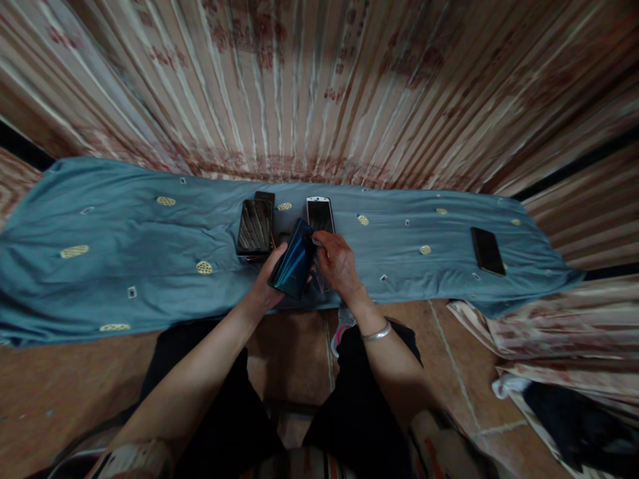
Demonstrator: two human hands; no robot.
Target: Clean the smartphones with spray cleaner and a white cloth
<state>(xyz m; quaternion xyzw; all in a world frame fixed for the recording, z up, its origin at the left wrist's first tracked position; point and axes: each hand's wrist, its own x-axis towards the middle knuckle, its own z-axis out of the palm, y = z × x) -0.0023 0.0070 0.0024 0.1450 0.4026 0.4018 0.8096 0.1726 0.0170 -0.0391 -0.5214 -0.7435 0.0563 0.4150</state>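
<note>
Left hand [267, 283]: closed around the near edge of a dark blue phone [293, 266], holding it tilted, glossy back up, above the near edge of the blue cloth [124, 246].
Right hand [337, 261]: fingers curled onto the far top corner of the same phone, pinching there; whether it grips a small part or only the phone's edge is too small to tell.
Where the phone is: in the air between both hands, just near of a white-framed phone [320, 214] and right of a stack of dark phones [255, 226].
Other phone: a black phone [487, 251] lies well apart to the right on the cloth.
Risk, slip: the back looks slick and the left hand holds only one edge; a loosened hold would likely drop it onto the tiled floor [289, 346], not the cloth.
Risk, knock: the lifted phone hangs close over the stack, so a swing left could shove the top one off.
Risk, prying: pressure at one corner could crack glass, by my judgement.
Risk, light: the scene is dim, so small parts are hard to follow.
Writing and brands: none readable; the cloth bears only yellow oval motifs, the curtain [319, 86] a faded floral print.
</note>
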